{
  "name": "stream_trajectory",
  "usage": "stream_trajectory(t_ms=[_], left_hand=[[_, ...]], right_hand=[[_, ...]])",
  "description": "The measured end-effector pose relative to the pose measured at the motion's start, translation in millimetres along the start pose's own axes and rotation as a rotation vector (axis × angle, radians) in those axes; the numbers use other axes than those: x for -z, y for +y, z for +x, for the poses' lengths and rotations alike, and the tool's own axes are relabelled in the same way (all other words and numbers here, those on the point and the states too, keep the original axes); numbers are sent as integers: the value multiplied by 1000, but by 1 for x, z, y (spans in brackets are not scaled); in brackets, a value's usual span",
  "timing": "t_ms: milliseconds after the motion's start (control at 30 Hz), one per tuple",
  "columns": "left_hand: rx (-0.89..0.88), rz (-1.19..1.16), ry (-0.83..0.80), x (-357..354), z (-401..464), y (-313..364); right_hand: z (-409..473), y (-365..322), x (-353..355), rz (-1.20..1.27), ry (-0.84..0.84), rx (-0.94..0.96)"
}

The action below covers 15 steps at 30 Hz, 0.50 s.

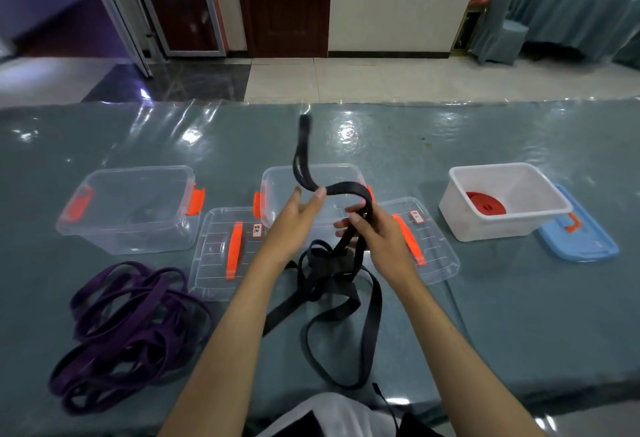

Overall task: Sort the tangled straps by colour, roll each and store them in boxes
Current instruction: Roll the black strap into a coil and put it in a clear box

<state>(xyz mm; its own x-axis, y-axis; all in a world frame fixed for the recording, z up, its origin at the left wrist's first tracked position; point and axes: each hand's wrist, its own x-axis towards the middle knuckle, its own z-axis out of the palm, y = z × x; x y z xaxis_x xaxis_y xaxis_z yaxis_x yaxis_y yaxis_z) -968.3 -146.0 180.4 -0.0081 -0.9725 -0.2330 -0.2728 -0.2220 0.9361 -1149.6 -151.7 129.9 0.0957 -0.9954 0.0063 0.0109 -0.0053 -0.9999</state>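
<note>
A black strap (pixel 332 284) lies tangled on the table in front of me, one end lifted and curving up over the middle clear box (pixel 277 177). My left hand (pixel 298 215) pinches the raised strap near its arch. My right hand (pixel 374 232) grips the strap lower down, fingers curled round it. A purple strap (pixel 128 329) lies in a loose heap at the left. A rolled red strap (pixel 485 202) sits inside the white box (pixel 512 222) at the right. The left clear box (pixel 131 208) holds nothing that I can make out.
Two clear lids with orange handles lie flat: one (pixel 225 253) left of my hands, one (pixel 422 242) under my right hand. A blue lid (pixel 581 235) lies beside the white box. The table's near edge is at my waist. Beyond the table are floor and doors.
</note>
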Motion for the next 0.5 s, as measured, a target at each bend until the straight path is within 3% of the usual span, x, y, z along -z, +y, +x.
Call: stream_trajectory(t_ms=[100,267,400,500], left_hand=[[147,205,-118,-7,6,-35],[79,372,-438,-27,0,-80],[-23,551,-166,-38,1,-111],[-23,527,-141,-36,1,-118]], right_hand=[[5,-4,1,-30,-11,-14],[5,0,-2,-215,-53,23],[4,0,0,-117,0,-43],[4,-2,4,9,103,-87]])
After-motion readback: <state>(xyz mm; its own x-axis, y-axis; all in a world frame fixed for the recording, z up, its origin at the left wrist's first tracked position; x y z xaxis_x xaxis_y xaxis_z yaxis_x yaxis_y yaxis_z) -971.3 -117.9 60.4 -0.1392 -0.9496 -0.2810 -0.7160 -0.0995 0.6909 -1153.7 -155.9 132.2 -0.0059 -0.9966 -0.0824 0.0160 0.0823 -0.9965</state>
